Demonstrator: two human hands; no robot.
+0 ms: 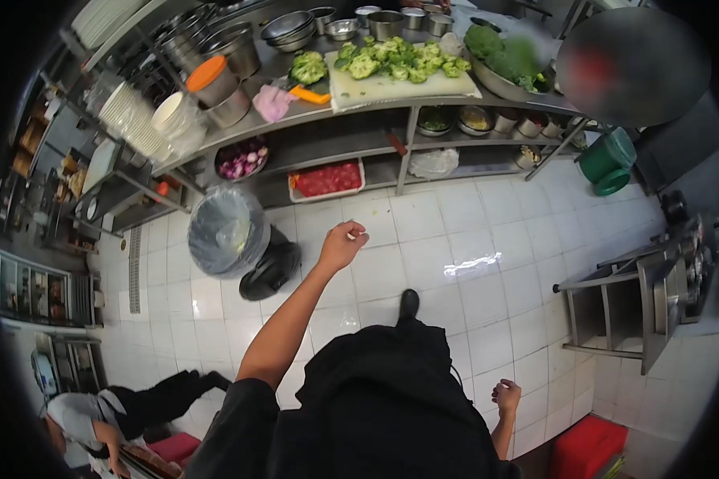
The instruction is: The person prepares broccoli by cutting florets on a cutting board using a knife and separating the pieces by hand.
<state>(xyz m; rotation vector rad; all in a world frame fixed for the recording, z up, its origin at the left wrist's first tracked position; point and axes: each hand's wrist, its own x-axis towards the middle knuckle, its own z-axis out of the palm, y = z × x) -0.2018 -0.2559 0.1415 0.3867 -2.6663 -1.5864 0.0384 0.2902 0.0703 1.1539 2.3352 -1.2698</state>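
Note:
My left hand [343, 243] is held out over the white tiled floor, its fingers curled in with nothing visible in them. It is apart from everything, to the right of a bin with a clear plastic liner [225, 227]. My right hand [506, 395] hangs low at my side, loosely closed, also touching nothing. On the steel counter ahead, cut broccoli [399, 57] lies on a white cutting board [375, 96]. Beside the board are a knife with an orange handle [310, 95], a pink cloth [274, 103] and another heap of broccoli [308, 68].
Under the counter stand a tray of red meat [327, 180] and a bowl of purple onion pieces [244, 160]. A black bin lid [270, 270] leans by the lined bin. At right are a green bin [607, 156] and a steel rack [631, 307]. Another person [96, 419] bends at lower left.

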